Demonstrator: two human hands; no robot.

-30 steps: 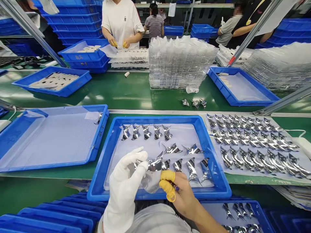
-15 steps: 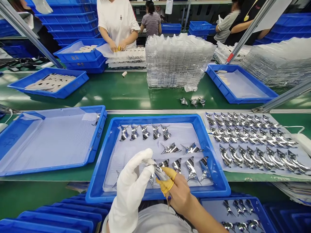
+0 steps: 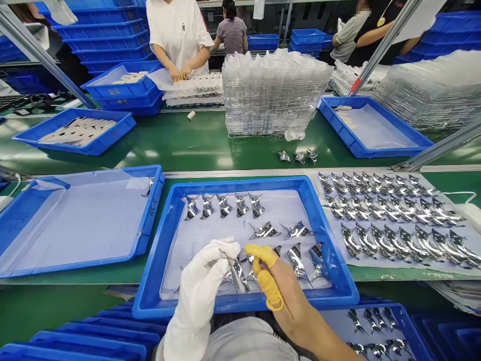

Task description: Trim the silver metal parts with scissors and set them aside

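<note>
My left hand (image 3: pixel 201 276), in a white glove, pinches a shiny chrome-like curved metal piece (image 3: pixel 239 277) between thumb and fingers, above the blue tray (image 3: pixel 153 250). To its right is my right hand (image 3: pixel 278 281), bare except for yellow finger cots. Its thumb and forefinger are bent together, a small gap away from the held piece. Whatever they grip, if anything, is hidden. Similar metal pieces lie on white lining in the tray: a row at the back (image 3: pixel 224 205), two in the middle (image 3: pixel 265 230), and several near my hands (image 3: pixel 296 260), partly covered.
More metal pieces stand in rows on a white sheet (image 3: pixel 398 220) at right. A lined blue tray (image 3: pixel 75 225) is at left. Beyond are stacked clear plastic trays (image 3: pixel 276 100) and a co-worker in white (image 3: pixel 180 35). A slanted metal post (image 3: pixel 383 47) rises at right.
My right hand has drawn back slightly from the held piece, its yellow-covered fingers now apart from it. The piece in my left hand has tilted more steeply downward.
</note>
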